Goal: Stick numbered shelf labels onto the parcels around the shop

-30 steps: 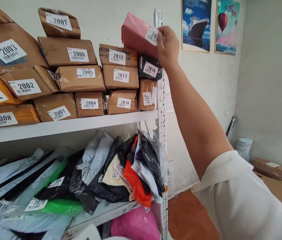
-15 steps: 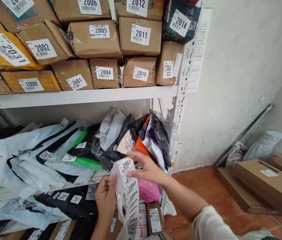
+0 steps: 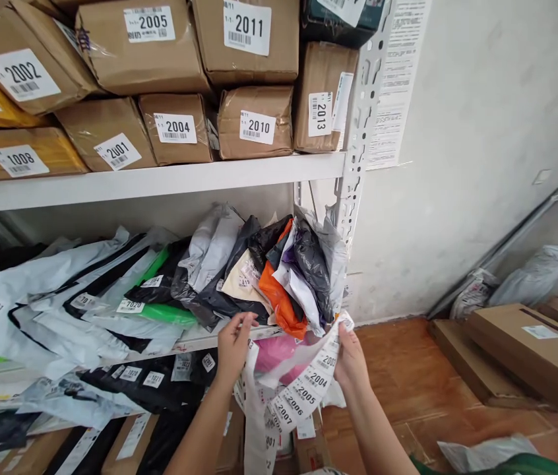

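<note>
Rightward since half a second ago, the right hand [image 3: 351,356] has carried one end of the barcode-label strip [image 3: 303,396], so it spans both hands, 2004–2007 readable; apart, the left hand [image 3: 234,346] pinches its left part, nearer than the pink polybag [image 3: 273,351].

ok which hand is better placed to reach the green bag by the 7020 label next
Probably the left hand: it is nearer the green bag, though apparently holding the label strip too; the right hand, pinching that strip, is farther across.
</note>
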Demonstrator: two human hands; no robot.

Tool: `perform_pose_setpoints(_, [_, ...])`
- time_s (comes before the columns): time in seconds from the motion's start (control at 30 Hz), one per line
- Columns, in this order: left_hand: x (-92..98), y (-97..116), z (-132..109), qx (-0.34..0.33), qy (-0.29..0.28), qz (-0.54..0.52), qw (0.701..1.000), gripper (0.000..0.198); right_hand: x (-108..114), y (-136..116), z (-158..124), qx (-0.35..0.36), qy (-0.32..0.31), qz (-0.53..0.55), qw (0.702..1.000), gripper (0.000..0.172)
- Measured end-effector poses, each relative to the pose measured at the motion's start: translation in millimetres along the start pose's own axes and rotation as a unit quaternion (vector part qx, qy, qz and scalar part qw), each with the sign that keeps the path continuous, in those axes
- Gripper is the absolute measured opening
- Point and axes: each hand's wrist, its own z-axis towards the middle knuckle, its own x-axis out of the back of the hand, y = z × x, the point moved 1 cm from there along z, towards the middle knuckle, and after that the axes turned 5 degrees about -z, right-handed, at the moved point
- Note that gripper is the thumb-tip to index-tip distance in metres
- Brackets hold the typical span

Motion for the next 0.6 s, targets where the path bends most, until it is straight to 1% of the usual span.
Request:
perform_pose_setpoints(0.03, [-3.8,-1,8,0.002,0.015,-0.002,1.000,0.032,9,-4,2,-0.005,0.008,0.015,1.000,0.036])
perform_pose_setpoints(0.07, [-8.4,-2,15,0.001,0.026,-0.002,1.000,0.033,17,-7,2,-0.019,0.001,0.020,1.000,0.036])
perform_pose_setpoints(0.1, [-13.6,-2,23,-0.004,0.032,0.002,0.999,0.033,23,-8,0,-0.040,-0.020,0.013,0.999,0.035])
perform_pose_setpoints(0.17, [-24.9,1,42,-0.023,0.032,0.033,0.999,0.032,29,-6,-7,-0.095,-0.085,-0.018,0.992,0.030])
perform_pose_setpoints(0.2, [-30.3,3,54,-0.034,0.034,0.069,0.996,0.032,30,-3,-11,-0.122,-0.123,-0.037,0.984,0.027])
perform_pose_setpoints(0.27, [-39.1,8,87,-0.047,0.048,0.164,0.984,0.031,30,7,-17,-0.159,-0.202,-0.072,0.964,0.025])
perform_pose_setpoints(0.3, [-42.6,11,107,-0.043,0.054,0.222,0.973,0.033,27,13,-17,-0.165,-0.233,-0.086,0.954,0.026])
perform_pose_setpoints(0.37, [-47.7,16,151,-0.022,0.043,0.270,0.962,0.041,17,29,-11,-0.166,-0.267,-0.102,0.944,0.024])
perform_pose_setpoints(0.43, [-50.6,20,191,0.002,0.014,0.305,0.952,0.058,-2,48,4,-0.173,-0.273,-0.090,0.942,0.023])
perform_pose_setpoints(0.47, [-51.4,21,208,0.008,-0.004,0.320,0.947,0.059,-14,59,14,-0.184,-0.269,-0.069,0.943,0.023])
perform_pose_setpoints(0.53, [-52.8,26,230,0.010,-0.040,0.346,0.937,0.052,-40,76,36,-0.216,-0.253,-0.002,0.943,0.028])
perform_pose_setpoints(0.6, [-57.2,33,235,-0.005,-0.070,0.368,0.927,0.039,-60,84,57,-0.233,-0.217,0.070,0.946,0.030])
